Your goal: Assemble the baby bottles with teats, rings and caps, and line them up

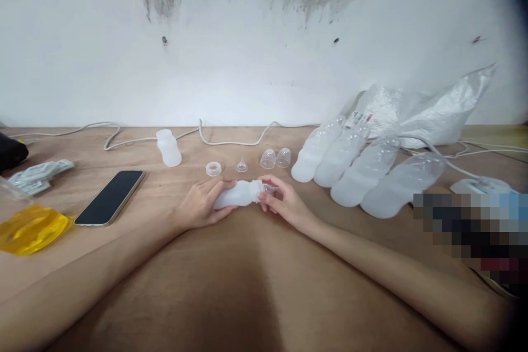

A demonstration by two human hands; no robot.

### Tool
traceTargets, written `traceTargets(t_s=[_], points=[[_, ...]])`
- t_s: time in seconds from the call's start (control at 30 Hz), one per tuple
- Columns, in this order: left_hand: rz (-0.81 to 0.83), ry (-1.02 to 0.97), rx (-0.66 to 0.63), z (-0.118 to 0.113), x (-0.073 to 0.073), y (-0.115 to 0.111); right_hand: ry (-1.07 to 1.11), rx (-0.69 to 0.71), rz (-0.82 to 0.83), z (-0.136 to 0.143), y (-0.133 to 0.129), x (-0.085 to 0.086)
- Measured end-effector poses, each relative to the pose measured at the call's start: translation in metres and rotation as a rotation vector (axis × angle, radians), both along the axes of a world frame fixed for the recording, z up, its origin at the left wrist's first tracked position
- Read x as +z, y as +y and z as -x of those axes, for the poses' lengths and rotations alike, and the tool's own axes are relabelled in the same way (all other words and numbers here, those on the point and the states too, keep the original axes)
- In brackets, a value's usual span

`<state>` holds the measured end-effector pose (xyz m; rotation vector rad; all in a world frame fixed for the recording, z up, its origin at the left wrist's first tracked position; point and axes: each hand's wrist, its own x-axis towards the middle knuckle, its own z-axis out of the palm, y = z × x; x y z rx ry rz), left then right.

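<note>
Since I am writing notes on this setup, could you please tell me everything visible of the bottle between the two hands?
The bottle is whitish and cloudy, apparently plastic, with a gently waisted body, a pale collar and a clear, nipple-like tip. It lies sideways, tip to the right, base partly hidden. The left hand grips the body; the right hand's fingers are at the collar and tip. Whether it touches the tabletop is unclear.

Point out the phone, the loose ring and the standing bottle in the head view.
phone (109, 198): head view, middle of its dark screen
loose ring (213, 171): head view, front wall
standing bottle (169, 148): head view, middle of its body
</note>
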<state>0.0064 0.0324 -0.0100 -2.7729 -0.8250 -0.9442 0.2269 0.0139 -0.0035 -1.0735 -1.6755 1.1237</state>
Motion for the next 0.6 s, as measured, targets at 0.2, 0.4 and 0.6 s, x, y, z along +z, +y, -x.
traceTargets(t_s=[0.2, 0.4, 0.6], points=[[0.051, -0.077, 0.08, 0.0022, -0.0058, 0.003, 0.017, 0.111, -0.027, 0.0011, -0.0058, 0.0057], [0.007, -0.051, 0.04, 0.0018, -0.0044, 0.0027, -0.007, 0.067, 0.042, 0.0017, -0.006, 0.0074], [-0.004, -0.021, -0.013, 0.0009, -0.0026, 0.001, -0.063, 0.027, 0.028, 0.002, -0.004, 0.0071]])
